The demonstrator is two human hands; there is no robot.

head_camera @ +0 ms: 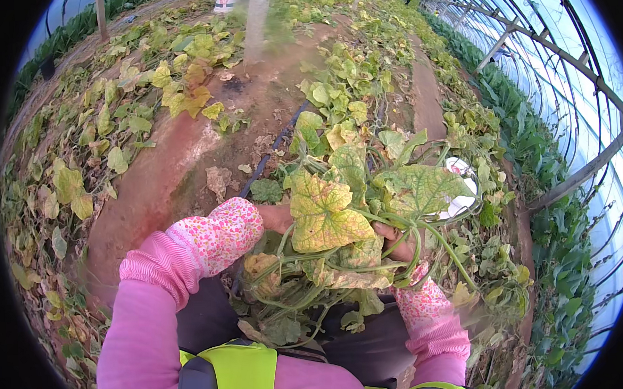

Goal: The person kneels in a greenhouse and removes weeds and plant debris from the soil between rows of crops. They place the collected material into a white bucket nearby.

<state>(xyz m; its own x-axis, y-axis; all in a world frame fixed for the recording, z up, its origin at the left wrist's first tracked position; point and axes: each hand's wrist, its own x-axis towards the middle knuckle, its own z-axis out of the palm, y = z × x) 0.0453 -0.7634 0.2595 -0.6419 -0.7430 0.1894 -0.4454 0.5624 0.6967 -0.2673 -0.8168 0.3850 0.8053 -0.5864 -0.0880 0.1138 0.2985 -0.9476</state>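
A bundle of vines with large, yellowing lobed leaves point(327, 214) rises in front of my body, probably cucumber. My left hand point(277, 218) reaches in from the left; its fingers are hidden behind a yellow leaf, so its hold cannot be told. On the right, my right hand point(399, 243) is among the green stems point(444, 243), fingers bent around them and partly covered by leaves. Pink floral sleeve covers reach both wrists. More tangled vines point(287, 300) hang over my dark-trousered legs.
A white bucket point(460, 201) stands at the right, partly behind leaves. A dark irrigation hose point(268, 157) runs along the soil. Ahead stands a post point(256, 30), with another white bucket point(226, 1) beyond. Greenhouse ribs and a slanted pole point(576, 175) line the right side.
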